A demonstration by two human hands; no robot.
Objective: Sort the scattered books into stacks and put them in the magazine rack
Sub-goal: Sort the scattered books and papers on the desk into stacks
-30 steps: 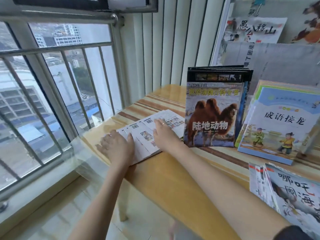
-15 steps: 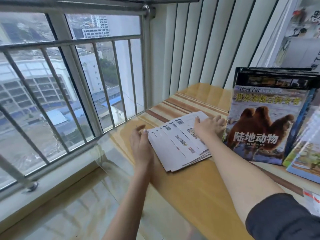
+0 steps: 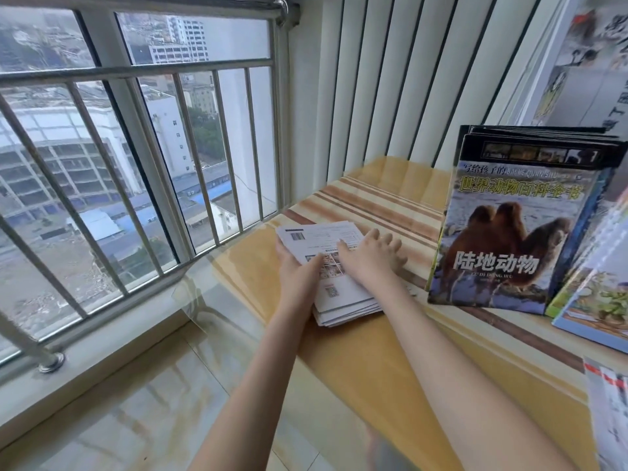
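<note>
Wooden table — booklets, books

Two bare arms reach forward, both hands low and close together.

The left hand lies palm down with the thumb stretched toward the right and the other fingers curled over an edge, so it has a grip there. The right hand lies flat, palm down, fingers straight and a little spread. The thumbs nearly meet.

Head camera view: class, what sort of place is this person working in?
Probably a reading corner high in a city building. A barred window overlooks rooftops, children's picture books such as the camel book stand on a wooden table, and vertical blinds hang behind.
</note>
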